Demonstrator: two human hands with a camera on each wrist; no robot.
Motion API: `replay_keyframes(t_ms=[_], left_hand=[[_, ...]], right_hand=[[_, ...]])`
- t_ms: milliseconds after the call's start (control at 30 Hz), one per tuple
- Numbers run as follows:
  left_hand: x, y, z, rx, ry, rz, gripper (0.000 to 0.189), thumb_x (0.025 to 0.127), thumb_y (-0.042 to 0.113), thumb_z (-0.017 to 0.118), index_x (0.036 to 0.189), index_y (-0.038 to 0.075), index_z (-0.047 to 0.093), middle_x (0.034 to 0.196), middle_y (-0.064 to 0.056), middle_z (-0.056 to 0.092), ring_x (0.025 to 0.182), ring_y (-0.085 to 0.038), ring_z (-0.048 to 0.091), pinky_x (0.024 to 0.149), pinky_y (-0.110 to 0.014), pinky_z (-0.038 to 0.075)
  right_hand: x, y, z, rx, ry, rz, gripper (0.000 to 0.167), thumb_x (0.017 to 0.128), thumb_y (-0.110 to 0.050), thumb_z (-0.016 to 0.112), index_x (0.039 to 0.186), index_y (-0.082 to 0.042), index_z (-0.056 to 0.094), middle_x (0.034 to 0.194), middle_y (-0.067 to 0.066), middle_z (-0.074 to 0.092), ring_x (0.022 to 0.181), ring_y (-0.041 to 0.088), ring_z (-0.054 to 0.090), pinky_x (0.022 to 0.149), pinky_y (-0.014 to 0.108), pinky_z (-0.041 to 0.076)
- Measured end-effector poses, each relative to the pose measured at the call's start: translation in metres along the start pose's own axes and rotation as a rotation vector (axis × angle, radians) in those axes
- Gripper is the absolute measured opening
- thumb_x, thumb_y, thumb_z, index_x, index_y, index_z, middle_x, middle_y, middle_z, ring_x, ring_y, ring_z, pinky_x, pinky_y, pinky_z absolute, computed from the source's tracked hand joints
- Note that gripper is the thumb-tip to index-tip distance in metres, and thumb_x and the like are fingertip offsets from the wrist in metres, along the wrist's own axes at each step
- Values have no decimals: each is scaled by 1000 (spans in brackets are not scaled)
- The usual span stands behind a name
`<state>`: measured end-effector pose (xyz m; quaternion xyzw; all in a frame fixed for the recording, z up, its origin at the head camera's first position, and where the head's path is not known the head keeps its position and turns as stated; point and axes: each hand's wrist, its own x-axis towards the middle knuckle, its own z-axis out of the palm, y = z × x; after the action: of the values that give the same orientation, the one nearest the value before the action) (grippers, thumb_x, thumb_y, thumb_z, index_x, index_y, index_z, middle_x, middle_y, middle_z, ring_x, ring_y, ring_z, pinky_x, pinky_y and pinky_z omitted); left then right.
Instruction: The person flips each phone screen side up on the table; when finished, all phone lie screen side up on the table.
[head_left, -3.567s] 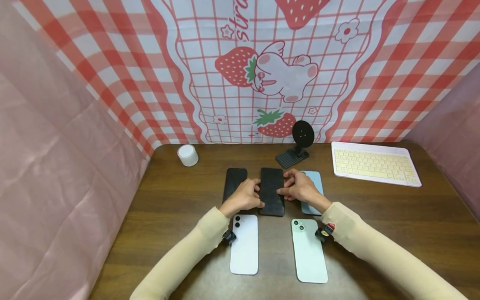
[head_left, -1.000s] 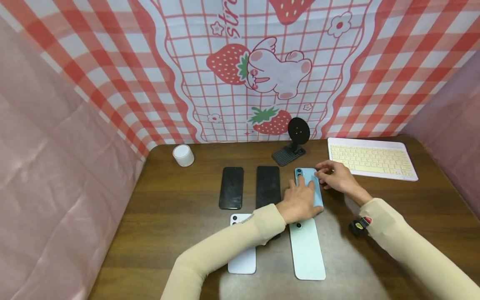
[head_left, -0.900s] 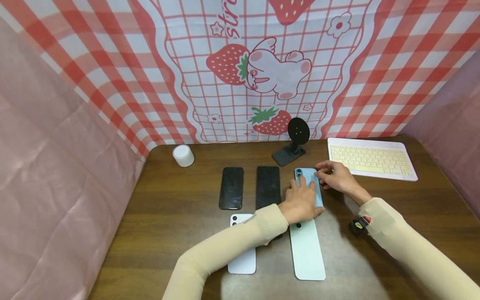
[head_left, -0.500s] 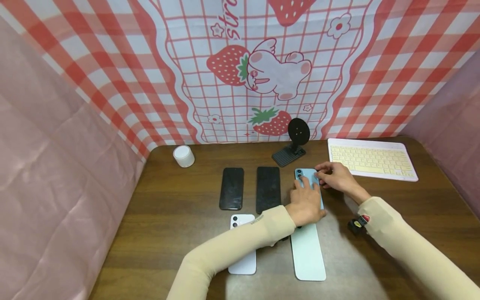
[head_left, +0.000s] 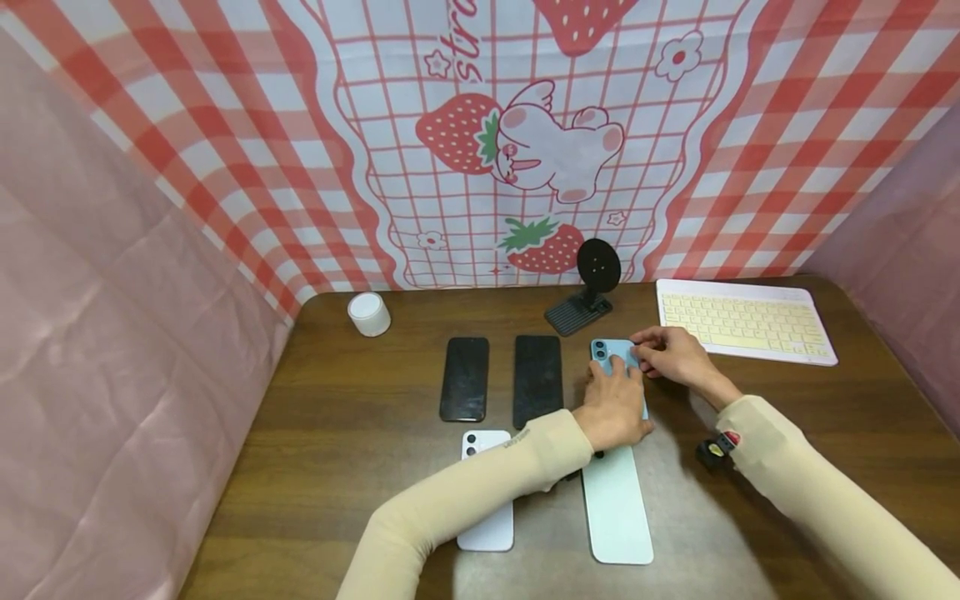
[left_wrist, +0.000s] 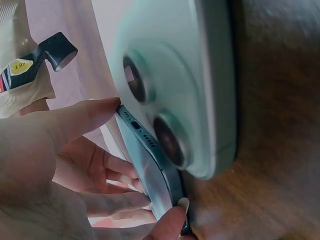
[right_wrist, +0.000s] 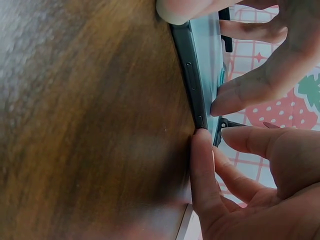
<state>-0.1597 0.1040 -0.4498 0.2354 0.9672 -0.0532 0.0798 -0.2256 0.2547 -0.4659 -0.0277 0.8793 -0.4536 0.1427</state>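
Note:
A light blue phone lies back up on the table, largely covered by my left hand. In the left wrist view, the left thumb touches one bottom corner and a fingertip is at the opposite side edge, so the hand spans the phone's width. My right hand is at the upper right corner, and in the right wrist view one fingertip touches the phone's side edge. A pale green phone, camera side up, is just below the left hand, its top partly hidden.
Two black phones lie in line with the blue one. A white phone is partly under the left sleeve. Along the back stand a white cylinder, a black phone stand and a keyboard.
Both hands have gone from the middle black phone to the light blue phone on the right. In the last second, the left hand has shifted slightly right; the right hand has barely moved.

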Motion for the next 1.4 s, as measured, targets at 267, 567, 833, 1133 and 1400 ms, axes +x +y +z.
replay_keyframes(t_ms=[267, 567, 833, 1133, 1400], left_hand=[[1, -1, 0, -2, 2, 22, 80, 87, 68, 71, 147, 17, 53, 147, -5, 55, 135, -17, 49, 101, -41, 38], [2, -2, -3, -34, -19, -7, 85, 86, 66, 74, 150, 15, 51, 152, -9, 52, 134, -20, 52, 106, -42, 39], [3, -1, -5, -52, -17, -13, 82, 85, 66, 75, 146, 15, 55, 149, -10, 54, 129, -23, 56, 106, -42, 41], [2, 0, -5, -135, -26, -42, 87, 84, 65, 77, 151, 16, 51, 154, -13, 49, 129, -35, 55, 100, -38, 52], [1, 3, -5, -156, -50, -60, 88, 88, 67, 71, 154, 14, 46, 159, -14, 44, 134, -37, 53, 101, -36, 54]], right_hand=[[0, 1, 0, 2, 6, 19, 40, 104, -13, 60, 134, 13, 59, 99, 17, 73, 74, 2, 66, 68, 23, 61], [2, -4, 2, -3, 8, 9, 39, 105, -14, 59, 133, 13, 60, 97, 18, 74, 72, 3, 66, 66, 23, 60], [1, -6, 4, 4, 24, 14, 36, 105, -8, 54, 132, 15, 60, 99, 22, 73, 70, 3, 66, 64, 23, 60], [0, -5, 2, 19, 23, 40, 37, 106, -9, 52, 133, 15, 59, 94, 16, 71, 72, 4, 64, 65, 24, 60], [-2, -4, 2, 21, 20, 24, 35, 105, -4, 47, 133, 14, 56, 95, 18, 71, 64, 5, 63, 55, 27, 57]])
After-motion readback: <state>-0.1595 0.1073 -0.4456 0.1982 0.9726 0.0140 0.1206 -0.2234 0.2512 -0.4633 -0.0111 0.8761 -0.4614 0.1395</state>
